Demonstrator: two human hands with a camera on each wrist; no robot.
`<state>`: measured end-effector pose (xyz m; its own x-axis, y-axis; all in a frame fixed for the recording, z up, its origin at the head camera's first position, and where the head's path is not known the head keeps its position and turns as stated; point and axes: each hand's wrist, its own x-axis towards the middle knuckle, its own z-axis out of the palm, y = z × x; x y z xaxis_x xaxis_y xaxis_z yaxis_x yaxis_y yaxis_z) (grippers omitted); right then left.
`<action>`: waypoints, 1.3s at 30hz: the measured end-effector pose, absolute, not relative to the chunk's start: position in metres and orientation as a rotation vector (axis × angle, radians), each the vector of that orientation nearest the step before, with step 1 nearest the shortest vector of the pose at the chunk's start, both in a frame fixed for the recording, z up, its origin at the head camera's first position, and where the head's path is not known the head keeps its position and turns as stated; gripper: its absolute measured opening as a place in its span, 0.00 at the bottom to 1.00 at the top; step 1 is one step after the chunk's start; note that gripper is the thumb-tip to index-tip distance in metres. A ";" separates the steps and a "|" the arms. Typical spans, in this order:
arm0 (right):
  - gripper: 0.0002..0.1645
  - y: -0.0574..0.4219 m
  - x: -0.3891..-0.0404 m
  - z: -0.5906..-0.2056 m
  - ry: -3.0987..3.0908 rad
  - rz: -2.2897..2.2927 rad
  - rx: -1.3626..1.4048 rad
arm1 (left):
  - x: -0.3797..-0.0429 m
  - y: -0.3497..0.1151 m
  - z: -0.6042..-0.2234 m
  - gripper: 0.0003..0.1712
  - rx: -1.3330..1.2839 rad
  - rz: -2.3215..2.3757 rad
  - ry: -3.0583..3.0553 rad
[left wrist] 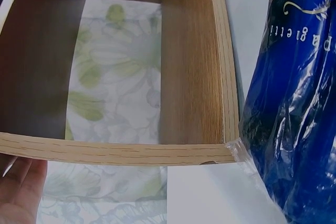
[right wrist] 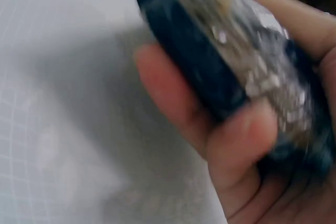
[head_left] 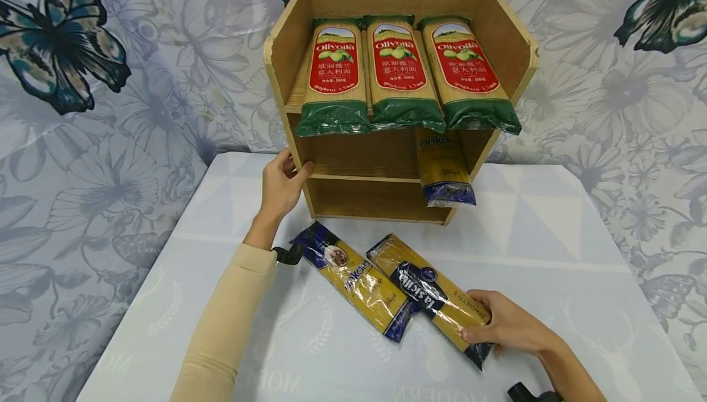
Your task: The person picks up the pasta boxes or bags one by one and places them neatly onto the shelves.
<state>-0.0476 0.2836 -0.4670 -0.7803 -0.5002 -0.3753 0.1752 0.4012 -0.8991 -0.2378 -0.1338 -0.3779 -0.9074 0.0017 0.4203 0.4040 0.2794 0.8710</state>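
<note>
My left hand [head_left: 280,184] holds the left side panel of a small wooden shelf [head_left: 364,178], thumb at the front edge and fingers behind it. In the left wrist view its fingers [left wrist: 30,190] show beside the panel's edge. My right hand [head_left: 505,325] grips the lower end of a yellow and dark blue spaghetti pack [head_left: 425,285], which slants over the table. Up close in the right wrist view, fingers and thumb wrap round that pack [right wrist: 194,45]. Its upper part overlaps a yellow and blue Ankara pasta pack [head_left: 353,279] that lies diagonally in front of the shelf.
Three Olivoilà pasta packs [head_left: 399,61] with red labels and green ends lie side by side on the top tier. Another Ankara pack [head_left: 444,166] sticks out of the middle tier at the right. The shelf stands at the back of a white patterned table [head_left: 552,255], before a floral wall.
</note>
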 end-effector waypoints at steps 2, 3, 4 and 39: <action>0.40 0.284 -0.047 -0.467 1.943 -1.498 -0.279 | -0.238 -0.134 -0.378 0.21 -0.367 -1.663 -2.219; 0.40 0.284 -0.046 -0.467 1.897 -1.531 -0.286 | -0.239 -0.134 -0.379 0.20 -0.365 -1.664 -2.220; 0.42 0.285 -0.046 -0.467 1.857 -1.559 -0.291 | -0.239 -0.134 -0.379 0.20 -0.362 -1.664 -2.222; 0.47 0.269 -0.018 -0.453 1.591 -1.892 -0.332 | -0.240 -0.135 -0.380 0.21 -0.372 -1.699 -2.204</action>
<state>-0.0184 0.2686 -0.4532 -0.7660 -0.6098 -0.2034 0.3049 -0.0660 -0.9501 -0.2401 -0.1347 -0.3801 -0.9105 0.0036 0.4136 0.4009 0.2539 0.8802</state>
